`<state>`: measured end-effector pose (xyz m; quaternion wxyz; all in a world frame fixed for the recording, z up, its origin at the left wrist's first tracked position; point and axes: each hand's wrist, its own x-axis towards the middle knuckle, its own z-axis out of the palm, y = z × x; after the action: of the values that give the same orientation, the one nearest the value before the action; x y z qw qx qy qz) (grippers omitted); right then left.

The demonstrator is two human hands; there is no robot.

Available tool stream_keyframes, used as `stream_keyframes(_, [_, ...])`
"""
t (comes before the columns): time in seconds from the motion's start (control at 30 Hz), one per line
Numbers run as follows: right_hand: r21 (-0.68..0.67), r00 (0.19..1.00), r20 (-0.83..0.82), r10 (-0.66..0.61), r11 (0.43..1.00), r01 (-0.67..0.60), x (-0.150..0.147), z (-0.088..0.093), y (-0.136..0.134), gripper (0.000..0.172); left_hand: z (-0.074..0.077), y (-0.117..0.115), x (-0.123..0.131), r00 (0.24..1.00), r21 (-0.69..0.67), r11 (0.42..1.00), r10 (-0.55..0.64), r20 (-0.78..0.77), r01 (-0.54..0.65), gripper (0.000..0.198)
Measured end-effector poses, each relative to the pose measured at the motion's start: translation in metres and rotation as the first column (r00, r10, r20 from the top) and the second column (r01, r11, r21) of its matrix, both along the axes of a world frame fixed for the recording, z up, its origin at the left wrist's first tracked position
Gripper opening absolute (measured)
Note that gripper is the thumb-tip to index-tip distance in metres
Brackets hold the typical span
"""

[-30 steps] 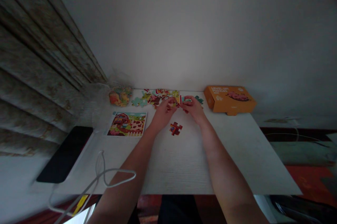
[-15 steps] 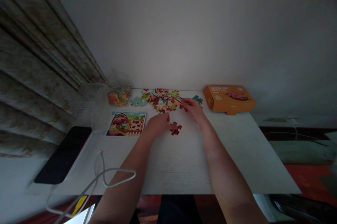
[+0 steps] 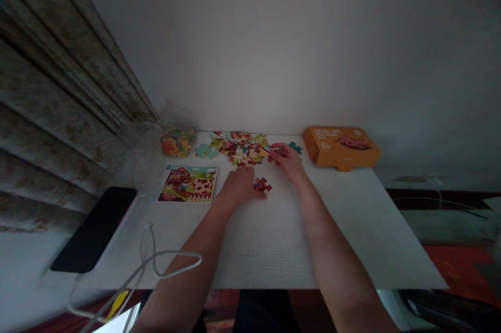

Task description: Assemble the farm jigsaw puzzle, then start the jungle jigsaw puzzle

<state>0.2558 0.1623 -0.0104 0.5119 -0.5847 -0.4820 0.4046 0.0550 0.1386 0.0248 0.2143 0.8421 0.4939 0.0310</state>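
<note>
A white cable [image 3: 172, 253] loops at the near left of a pale desk [image 3: 270, 249], with a dark flat slab [image 3: 94, 228] at the desk's left edge. Farther in, the person's two hands are apart. The left hand [image 3: 238, 186] is low and palm down, its thumb at the near edge of a red puzzle piece [image 3: 263, 185] at mid-desk; whether it grips that piece cannot be told. A farm picture card [image 3: 188, 185] lies to its left. The right hand [image 3: 288, 161], a little farther off, pinches a striped piece [image 3: 265, 149] at the near right of a loose heap of pieces [image 3: 241, 146]. Good handling here would probably mean taking the red piece by its edges, tabs uncovered, and holding the striped one lightly, clear of the heap. Behind, an orange box [image 3: 344, 146] stands right, near the wall [image 3: 250, 46].
</note>
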Motion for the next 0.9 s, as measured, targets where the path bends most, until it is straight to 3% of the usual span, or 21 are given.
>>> stream_keyframes(0.1, [0.004, 0.999, 0.033, 0.014, 1.0, -0.014, 0.0, -0.001, 0.0, 0.046, -0.001, -0.003, 0.0, 0.996, -0.043, 0.998, -0.048, -0.073, 0.045, 0.044])
stream_keyframes(0.27, [-0.013, 0.996, 0.008, 0.089, 0.996, -0.089, 0.002, 0.006, -0.005, 0.037, 0.002, 0.009, -0.006, 0.982, -0.198, 0.963, -0.187, 0.0, 0.183, 0.036])
stream_keyframes(0.4, [-0.129, 0.955, 0.015, 0.296, 0.948, -0.292, 0.007, 0.015, -0.014, 0.031, 0.008, 0.019, -0.017, 0.987, -0.275, 0.949, -0.134, 0.085, 0.152, 0.039])
stream_keyframes(0.53, [-0.2, 0.908, 0.012, 0.418, 0.891, -0.408, 0.007, 0.015, -0.018, 0.024, 0.006, 0.024, -0.023, 0.997, -0.261, 0.963, -0.049, 0.062, 0.063, 0.021])
stream_keyframes(0.7, [-0.209, 0.892, 0.109, 0.438, 0.888, -0.41, 0.004, 0.008, -0.017, 0.017, -0.001, 0.024, -0.019, 0.998, -0.215, 0.976, -0.019, 0.052, 0.03, 0.015])
stream_keyframes(0.9, [-0.293, 0.847, 0.31, 0.432, 0.891, -0.348, 0.002, 0.011, -0.017, 0.011, 0.003, 0.022, -0.015, 1.0, -0.213, 0.977, -0.014, -0.009, 0.012, 0.019])
